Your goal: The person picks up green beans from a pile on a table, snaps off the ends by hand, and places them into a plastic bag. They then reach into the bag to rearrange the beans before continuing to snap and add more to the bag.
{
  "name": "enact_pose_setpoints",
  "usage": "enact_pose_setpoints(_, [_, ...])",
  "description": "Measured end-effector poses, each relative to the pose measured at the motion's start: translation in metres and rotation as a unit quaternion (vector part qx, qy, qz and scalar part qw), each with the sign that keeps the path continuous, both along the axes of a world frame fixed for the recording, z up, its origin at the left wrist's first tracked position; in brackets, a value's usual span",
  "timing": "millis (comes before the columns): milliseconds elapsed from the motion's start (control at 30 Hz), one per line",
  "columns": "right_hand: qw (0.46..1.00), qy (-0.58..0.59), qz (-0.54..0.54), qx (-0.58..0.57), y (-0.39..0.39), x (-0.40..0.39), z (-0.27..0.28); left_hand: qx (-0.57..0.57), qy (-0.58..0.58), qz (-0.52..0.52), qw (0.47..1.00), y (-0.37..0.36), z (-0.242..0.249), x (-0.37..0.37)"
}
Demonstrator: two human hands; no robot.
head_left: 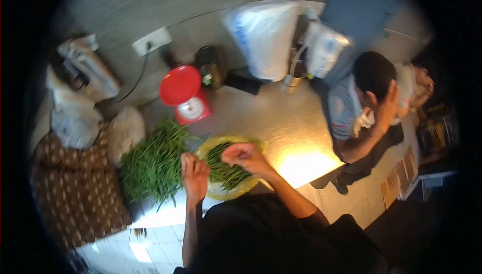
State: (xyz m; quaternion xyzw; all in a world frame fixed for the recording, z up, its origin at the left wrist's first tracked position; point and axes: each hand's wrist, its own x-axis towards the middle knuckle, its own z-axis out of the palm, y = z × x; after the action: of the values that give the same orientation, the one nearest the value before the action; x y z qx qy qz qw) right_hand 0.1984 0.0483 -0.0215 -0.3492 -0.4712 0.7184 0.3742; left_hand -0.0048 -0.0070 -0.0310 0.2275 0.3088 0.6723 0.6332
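A heap of long green leafy stems [155,166] lies on the table at the left. Beside it sits a yellow translucent bowl or bag [232,191] holding thin cut green stalks [221,166]. My left hand [195,176] is between the two, fingers curled together at the heap's right edge. Over the stalks, my right hand [246,157] is closed in a pinch, thumb and fingertips together. Whatever the fingers of either hand hold is too small to make out.
A red kitchen scale [190,104] stands behind the greens, near a dark jar [210,66] and a black phone-like slab [243,83]. White plastic sacks [266,38] lean on the wall. Brown patterned cloth [75,188] lies left. A person [371,93] sits at the right, hand at head.
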Motion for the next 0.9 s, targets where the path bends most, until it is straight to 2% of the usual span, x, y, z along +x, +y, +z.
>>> enact_pose_setpoints(67, [0.98,-0.135,-0.006,0.147,0.005,0.001,-0.021,-0.098,-0.086,0.094,0.987,0.005,0.026,0.01])
enact_pose_setpoints(100, [0.968,-0.173,-0.024,0.178,0.002,-0.002,-0.022,-0.081,-0.115,0.08,0.987,0.008,0.028,0.009])
enact_pose_setpoints(167, [0.985,-0.142,0.039,0.091,-0.005,-0.006,-0.012,-0.064,-0.143,0.081,0.984,0.013,0.026,0.003])
enact_pose_setpoints(233, [0.982,-0.136,0.067,0.114,-0.014,-0.015,0.002,-0.028,-0.162,0.042,0.986,0.016,0.021,0.005])
enact_pose_setpoints(300, [0.978,-0.133,0.085,0.136,-0.02,-0.021,0.001,-0.022,-0.155,0.06,0.986,0.017,0.02,0.009])
enact_pose_setpoints(367, [0.99,-0.098,0.083,0.062,-0.024,-0.027,-0.005,-0.015,-0.148,0.076,0.986,0.016,0.021,0.013])
enact_pose_setpoints(533, [0.991,-0.063,0.112,-0.029,-0.026,-0.032,-0.01,-0.044,-0.119,0.136,0.983,0.008,0.025,0.016])
enact_pose_setpoints(600, [0.985,-0.137,0.078,0.066,-0.035,-0.036,0.0,-0.055,-0.11,0.164,0.979,0.006,0.024,0.021])
enact_pose_setpoints(633, [0.985,-0.139,0.08,0.066,-0.037,-0.037,0.002,-0.067,-0.101,0.189,0.975,0.005,0.024,0.023])
enact_pose_setpoints(700, [0.933,-0.214,0.022,0.289,-0.04,-0.04,0.003,-0.096,-0.108,0.212,0.967,0.005,0.026,0.024])
enact_pose_setpoints(733, [0.91,-0.223,-0.008,0.351,-0.041,-0.041,-0.001,-0.123,-0.112,0.234,0.958,0.004,0.027,0.024])
enact_pose_setpoints(767, [0.909,-0.224,-0.005,0.351,-0.041,-0.04,0.0,-0.124,-0.115,0.236,0.957,0.004,0.026,0.022])
enact_pose_setpoints(833, [0.904,-0.201,0.02,0.377,-0.04,-0.038,0.004,-0.148,-0.105,0.161,0.97,0.001,0.026,0.014])
enact_pose_setpoints(867, [0.903,-0.197,0.028,0.381,-0.039,-0.037,0.006,-0.146,-0.106,0.169,0.969,0.0,0.025,0.008])
enact_pose_setpoints(900, [0.935,-0.188,0.071,0.292,-0.037,-0.035,0.008,-0.145,-0.159,0.096,0.972,-0.002,0.022,0.002])
